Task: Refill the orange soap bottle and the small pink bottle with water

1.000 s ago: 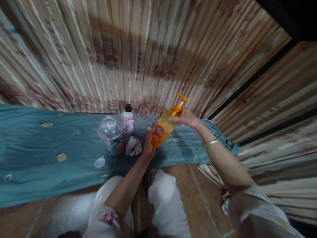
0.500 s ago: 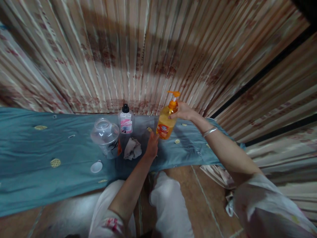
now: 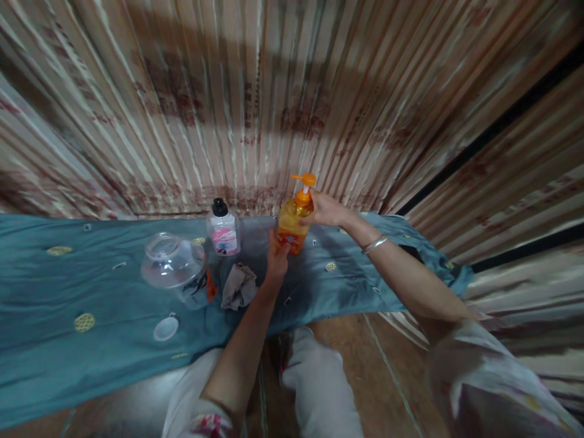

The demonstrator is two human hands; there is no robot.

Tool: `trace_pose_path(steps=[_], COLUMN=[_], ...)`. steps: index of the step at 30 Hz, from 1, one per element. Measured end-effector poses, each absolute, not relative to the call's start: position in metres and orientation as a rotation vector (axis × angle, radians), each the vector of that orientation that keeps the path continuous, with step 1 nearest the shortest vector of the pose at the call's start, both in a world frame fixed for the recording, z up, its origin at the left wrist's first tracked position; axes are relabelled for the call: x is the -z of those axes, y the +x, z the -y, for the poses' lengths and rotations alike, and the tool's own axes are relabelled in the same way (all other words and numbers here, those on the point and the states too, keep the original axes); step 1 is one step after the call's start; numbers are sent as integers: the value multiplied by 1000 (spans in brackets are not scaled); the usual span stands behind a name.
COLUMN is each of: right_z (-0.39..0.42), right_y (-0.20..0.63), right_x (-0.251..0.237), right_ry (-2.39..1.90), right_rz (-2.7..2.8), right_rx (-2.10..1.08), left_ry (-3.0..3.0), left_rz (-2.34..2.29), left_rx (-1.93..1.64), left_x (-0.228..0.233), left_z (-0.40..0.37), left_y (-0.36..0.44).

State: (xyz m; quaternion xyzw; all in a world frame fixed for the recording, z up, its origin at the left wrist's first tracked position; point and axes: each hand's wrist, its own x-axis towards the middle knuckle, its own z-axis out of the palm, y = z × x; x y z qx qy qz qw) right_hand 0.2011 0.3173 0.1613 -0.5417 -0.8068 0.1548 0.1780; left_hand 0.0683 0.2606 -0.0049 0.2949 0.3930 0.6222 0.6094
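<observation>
- The left hand (image 3: 277,263) is bare, with no ring or band showing, and the forearm behind it is uncovered up to the elbow.
- A short white fabric sleeve with a small pink-and-red flower print (image 3: 207,423) begins at the left elbow.
- The right hand (image 3: 325,210) is bare too.
- A thin, round silver metal bangle (image 3: 375,244) circles the right wrist just behind the hand.
- A loose white fabric sleeve with faint pale print (image 3: 490,380) covers the right upper arm from the elbow back.
- White trousers of plain cloth (image 3: 314,383) cover both legs below the arms.
</observation>
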Motion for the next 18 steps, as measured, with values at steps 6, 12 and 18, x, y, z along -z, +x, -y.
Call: trace_pose_path(steps=[6,12,18], right_z=[-311,-294,-297], right_y=[206,215,226], right_x=[-170,-146,-106], right_ry=[-1590,-1598,-1500], right_rz=[2340,2232,2189], right_rx=[-327,-406,-546], left_ry=[753,845,961], left_rz=[-892,-854,-843], left_rx=[-1496,-1466,-1499], left_x=[20,35,45], left_z=[-285,-296,-295], left_y=[65,67,67])
